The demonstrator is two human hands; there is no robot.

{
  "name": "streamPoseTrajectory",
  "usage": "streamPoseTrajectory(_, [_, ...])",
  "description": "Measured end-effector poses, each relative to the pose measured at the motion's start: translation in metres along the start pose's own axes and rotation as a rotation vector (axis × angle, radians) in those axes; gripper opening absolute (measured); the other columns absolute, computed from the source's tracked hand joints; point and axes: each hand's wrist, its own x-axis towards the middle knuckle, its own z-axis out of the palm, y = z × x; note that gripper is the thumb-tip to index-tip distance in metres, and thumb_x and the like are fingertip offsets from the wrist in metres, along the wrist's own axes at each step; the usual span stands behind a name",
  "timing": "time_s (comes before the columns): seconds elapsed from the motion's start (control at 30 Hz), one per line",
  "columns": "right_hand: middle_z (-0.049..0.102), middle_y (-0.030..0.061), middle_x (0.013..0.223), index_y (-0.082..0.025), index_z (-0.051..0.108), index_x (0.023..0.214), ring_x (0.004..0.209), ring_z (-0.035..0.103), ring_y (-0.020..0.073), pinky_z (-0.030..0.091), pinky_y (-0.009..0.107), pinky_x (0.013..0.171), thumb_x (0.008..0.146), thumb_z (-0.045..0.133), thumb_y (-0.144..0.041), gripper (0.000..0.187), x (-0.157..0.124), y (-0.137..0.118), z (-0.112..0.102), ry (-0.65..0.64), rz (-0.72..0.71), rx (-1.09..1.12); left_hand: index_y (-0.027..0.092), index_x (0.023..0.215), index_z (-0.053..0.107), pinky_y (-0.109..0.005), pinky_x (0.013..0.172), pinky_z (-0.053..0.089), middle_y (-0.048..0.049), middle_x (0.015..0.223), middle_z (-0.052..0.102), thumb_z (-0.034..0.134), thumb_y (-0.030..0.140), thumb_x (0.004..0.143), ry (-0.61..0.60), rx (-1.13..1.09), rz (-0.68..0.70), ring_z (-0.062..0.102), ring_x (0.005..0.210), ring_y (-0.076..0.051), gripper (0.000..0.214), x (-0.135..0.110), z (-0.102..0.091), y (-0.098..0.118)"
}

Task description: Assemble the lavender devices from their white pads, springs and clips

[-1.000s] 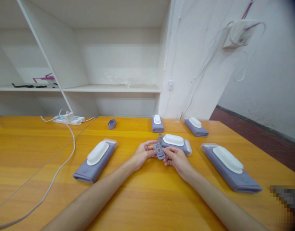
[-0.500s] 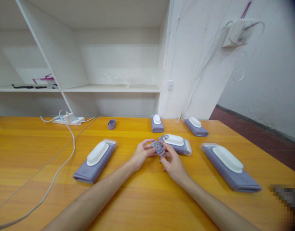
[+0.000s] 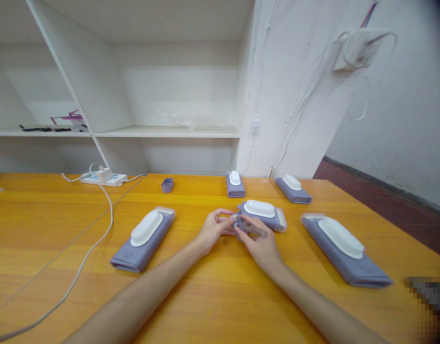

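Both my hands meet over the middle of the orange wooden table point(image 3: 212, 306). My left hand point(image 3: 214, 229) and my right hand point(image 3: 259, 241) pinch one small purple-grey part point(image 3: 246, 225) between their fingertips; it now lies nearly flat and edge-on, so its shape is hard to read. Right behind the hands lies a purple device with a white raised top point(image 3: 262, 212). Both forearms stretch in from the bottom edge.
More purple-and-white devices lie around: one at left point(image 3: 144, 236), a large one at right point(image 3: 345, 248), two at the back point(image 3: 235, 184) point(image 3: 293, 188). A small purple cap point(image 3: 167, 184) sits at the back. A white power strip point(image 3: 103, 178) and its cable point(image 3: 98, 234) cross the left side. White shelves stand behind.
The small part was held upright facing me; both hands have turned it down until it lies almost flat. The right hand's fingers have shifted over it. Nothing else has moved.
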Motion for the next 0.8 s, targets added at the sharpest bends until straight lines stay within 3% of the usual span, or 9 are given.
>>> streamPoseTrajectory(0.1, [0.064, 0.0072, 0.099, -0.022, 0.063, 0.108, 0.087, 0.060, 0.0221, 0.050, 0.034, 0.079, 0.074, 0.065, -0.032, 0.036, -0.001, -0.001, 0.000, 0.004, -0.105, -0.068, 0.016, 0.099, 0.050, -0.029, 0.060, 0.052, -0.0036, 0.069, 0.068, 0.074, 0.037, 0.064, 0.062, 0.020, 0.004, 0.066, 0.060, -0.017, 0.047, 0.000, 0.003, 0.001])
streamPoseTrajectory(0.2, [0.064, 0.0074, 0.096, -0.020, 0.060, 0.112, 0.085, 0.060, 0.0229, 0.049, 0.036, 0.080, 0.069, 0.069, -0.033, 0.046, 0.000, 0.002, 0.001, 0.029, -0.091, -0.100, 0.016, 0.089, 0.048, -0.029, 0.059, 0.053, -0.0038, 0.070, 0.068, 0.074, 0.034, 0.063, 0.160, 0.003, -0.015, 0.066, 0.060, -0.018, 0.040, -0.002, 0.007, 0.002])
streamPoseTrajectory(0.3, [0.065, 0.0075, 0.097, -0.019, 0.063, 0.105, 0.087, 0.060, 0.0231, 0.048, 0.035, 0.080, 0.071, 0.067, -0.031, 0.037, 0.001, 0.006, 0.002, 0.022, -0.068, -0.092, 0.017, 0.081, 0.045, -0.031, 0.062, 0.054, -0.0048, 0.073, 0.067, 0.072, 0.031, 0.064, 0.203, -0.002, -0.047, 0.066, 0.060, -0.017, 0.035, -0.005, 0.013, 0.003])
streamPoseTrajectory(0.37, [0.066, 0.0076, 0.098, -0.019, 0.065, 0.101, 0.087, 0.060, 0.0229, 0.049, 0.034, 0.079, 0.073, 0.065, -0.031, 0.031, 0.001, 0.007, 0.002, 0.028, -0.029, -0.051, 0.017, 0.079, 0.045, -0.031, 0.060, 0.054, -0.0055, 0.075, 0.066, 0.068, 0.031, 0.067, 0.244, 0.119, -0.057, 0.065, 0.061, -0.016, 0.030, -0.005, 0.015, 0.005])
streamPoseTrajectory(0.47, [0.067, 0.0074, 0.097, -0.018, 0.064, 0.102, 0.083, 0.061, 0.0223, 0.050, 0.032, 0.073, 0.074, 0.064, -0.034, 0.032, 0.000, 0.006, 0.001, 0.029, 0.037, 0.011, 0.016, 0.078, 0.049, -0.026, 0.050, 0.050, -0.0063, 0.076, 0.062, 0.062, 0.034, 0.071, 0.409, 0.397, -0.005, 0.063, 0.065, -0.017, 0.023, 0.000, 0.011, 0.018])
streamPoseTrajectory(0.57, [0.068, 0.0068, 0.092, -0.018, 0.066, 0.098, 0.075, 0.061, 0.0206, 0.048, 0.030, 0.067, 0.076, 0.063, -0.038, 0.030, -0.002, 0.002, 0.001, 0.006, 0.032, -0.043, 0.017, 0.084, 0.051, -0.027, 0.054, 0.049, -0.0070, 0.086, 0.059, 0.058, 0.034, 0.073, 0.519, 0.527, 0.094, 0.061, 0.074, -0.018, 0.022, 0.014, -0.009, 0.047])
streamPoseTrajectory(0.7, [0.065, 0.0047, 0.074, -0.020, 0.067, 0.080, 0.063, 0.057, 0.0182, 0.043, 0.028, 0.058, 0.078, 0.059, -0.043, 0.024, -0.005, 0.000, 0.003, -0.053, -0.027, -0.254, 0.017, 0.093, 0.055, -0.038, 0.086, 0.044, -0.0111, 0.106, 0.052, 0.062, 0.032, 0.069, 0.657, 0.776, 0.211, 0.051, 0.104, -0.025, 0.029, 0.037, -0.057, 0.098])
streamPoseTrajectory(0.77, [0.063, 0.0037, 0.069, -0.022, 0.066, 0.072, 0.062, 0.056, 0.0181, 0.041, 0.029, 0.057, 0.080, 0.057, -0.044, 0.025, -0.008, -0.001, 0.004, -0.100, -0.060, -0.380, 0.016, 0.102, 0.055, -0.042, 0.091, 0.039, -0.0150, 0.113, 0.048, 0.056, 0.039, 0.074, 0.794, 1.296, 0.185, 0.047, 0.111, -0.029, 0.036, 0.045, -0.084, 0.118])
streamPoseTrajectory(0.8, [0.063, 0.0035, 0.069, -0.022, 0.066, 0.072, 0.065, 0.056, 0.0185, 0.041, 0.029, 0.059, 0.080, 0.057, -0.043, 0.024, -0.010, -0.002, 0.005, -0.117, -0.083, -0.435, 0.017, 0.110, 0.052, -0.043, 0.091, 0.039, -0.0164, 0.117, 0.046, 0.052, 0.042, 0.077, 0.839, 1.493, 0.103, 0.045, 0.113, -0.030, 0.042, 0.048, -0.096, 0.126])
